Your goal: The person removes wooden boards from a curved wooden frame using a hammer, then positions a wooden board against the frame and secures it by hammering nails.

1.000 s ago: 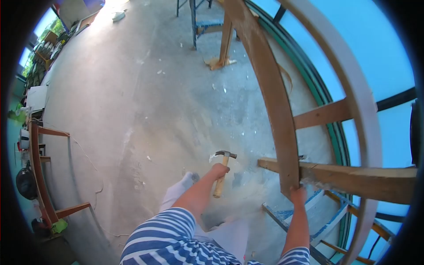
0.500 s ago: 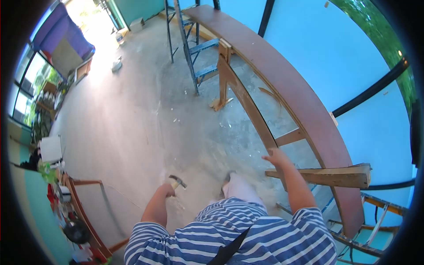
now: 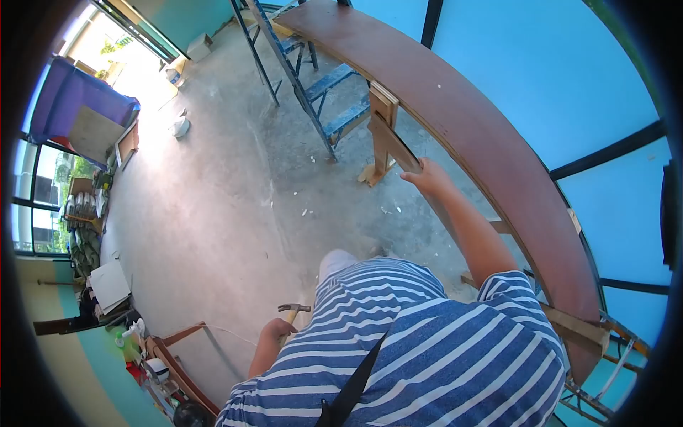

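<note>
My left hand (image 3: 276, 330) is closed around the handle of a claw hammer (image 3: 294, 309), held low by my left side with its metal head up. My right arm reaches forward, and the right hand (image 3: 430, 176) grips the edge of a slanting wooden board (image 3: 400, 145), thumb on the near side. My arm covers part of this board. Its far end meets a short upright wooden post (image 3: 383, 107) under the long curved brown countertop (image 3: 491, 135).
A blue stepladder (image 3: 313, 92) stands beyond the post. A timber piece (image 3: 580, 329) juts across the countertop's near end, beside another ladder (image 3: 615, 363). Wood scraps (image 3: 373, 173) lie on the concrete floor (image 3: 213, 206). A framed panel (image 3: 206, 363) and clutter are at left.
My right hand has moved forward along the slanting board towards the post and grips it there. The hammer has come closer to my body. My view has shifted as I step ahead.
</note>
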Motion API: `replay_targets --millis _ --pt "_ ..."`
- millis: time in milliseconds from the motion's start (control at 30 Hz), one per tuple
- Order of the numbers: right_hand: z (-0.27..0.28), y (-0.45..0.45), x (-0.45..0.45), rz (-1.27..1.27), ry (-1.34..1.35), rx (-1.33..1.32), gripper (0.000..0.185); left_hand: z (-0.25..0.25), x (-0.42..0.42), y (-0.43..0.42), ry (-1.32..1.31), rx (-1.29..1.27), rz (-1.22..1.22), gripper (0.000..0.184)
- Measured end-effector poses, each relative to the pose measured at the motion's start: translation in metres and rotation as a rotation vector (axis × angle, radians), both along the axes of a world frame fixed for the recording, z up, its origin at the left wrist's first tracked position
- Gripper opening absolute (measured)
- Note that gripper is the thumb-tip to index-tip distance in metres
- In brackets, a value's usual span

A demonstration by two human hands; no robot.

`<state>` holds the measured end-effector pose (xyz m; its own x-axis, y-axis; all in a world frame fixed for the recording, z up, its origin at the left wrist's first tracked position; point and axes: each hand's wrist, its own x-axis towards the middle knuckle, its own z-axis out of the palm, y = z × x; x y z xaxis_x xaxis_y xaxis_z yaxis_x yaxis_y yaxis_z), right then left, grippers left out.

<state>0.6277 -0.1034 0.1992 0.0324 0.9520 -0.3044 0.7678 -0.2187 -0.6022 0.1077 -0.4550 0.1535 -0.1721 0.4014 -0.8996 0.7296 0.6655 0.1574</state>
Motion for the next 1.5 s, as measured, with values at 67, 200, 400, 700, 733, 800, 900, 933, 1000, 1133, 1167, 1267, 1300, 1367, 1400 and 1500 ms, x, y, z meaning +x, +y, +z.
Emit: replay_targets --millis 67,200,400,700,733,800,900,933,1000,1133,1167,1267,1300,1367,1400,1500 --pt "-0.003 0.041 -0.022 -0.049 -0.065 -0.04 0.078 -0.004 -0.019 0.041 0.003 0.005 -0.027 0.03" --pt "-0.05 0.108 -0.048 -0.274 -0.102 -0.055 0.089 -0.019 -0.062 0.145 0.0 0.018 -0.13 0.028" --pt "-0.098 0.169 -0.063 -0.543 0.007 0.149 0.078 0.002 -0.123 0.331 0.072 -0.023 -0.379 0.025" --pt "-0.112 0.189 -0.054 -0.493 -0.172 0.054 0.066 -0.079 -0.219 0.479 0.069 0.092 -0.57 0.032" --pt "-0.111 0.189 -0.054 -0.482 -0.209 0.03 0.066 -0.08 -0.224 0.484 -0.012 0.127 -0.626 0.033" --pt "-0.109 0.185 -0.056 -0.484 -0.199 0.034 0.065 -0.073 -0.223 0.489 -0.025 0.073 -0.615 0.03" --pt "-0.106 0.188 -0.06 -0.49 -0.2 0.118 0.063 -0.023 -0.176 0.505 0.031 -0.037 -0.568 0.023" --pt "-0.108 0.184 -0.062 -0.496 -0.203 0.147 0.062 -0.03 -0.189 0.495 -0.05 0.013 -0.66 0.023" --pt "-0.11 0.18 -0.062 -0.522 -0.15 0.146 0.061 -0.039 -0.2 0.483 -0.122 0.032 -0.681 0.023" --pt "-0.108 0.181 -0.059 -0.503 -0.164 0.08 0.06 -0.023 -0.19 0.48 -0.071 -0.008 -0.599 0.022" --pt "-0.106 0.182 -0.058 -0.494 -0.153 0.093 0.06 -0.012 -0.184 0.481 -0.082 0.039 -0.61 0.022" --pt "-0.098 0.18 -0.058 -0.486 -0.068 0.078 0.062 0.009 -0.176 0.481 -0.152 0.214 -0.624 0.023" --pt "-0.09 0.181 -0.058 -0.49 -0.009 0.041 0.065 0.009 -0.177 0.483 -0.178 0.253 -0.631 0.023" --pt "-0.086 0.182 -0.056 -0.487 0.055 0.028 0.068 -0.017 -0.186 0.494 -0.207 0.22 -0.672 0.024" --pt "-0.087 0.182 -0.056 -0.48 0.062 0.048 0.069 -0.032 -0.192 0.499 -0.219 0.196 -0.697 0.025" --pt "-0.099 0.181 -0.056 -0.513 0.227 0.086 0.07 -0.058 -0.185 0.525 -0.15 0.082 -0.764 0.03"
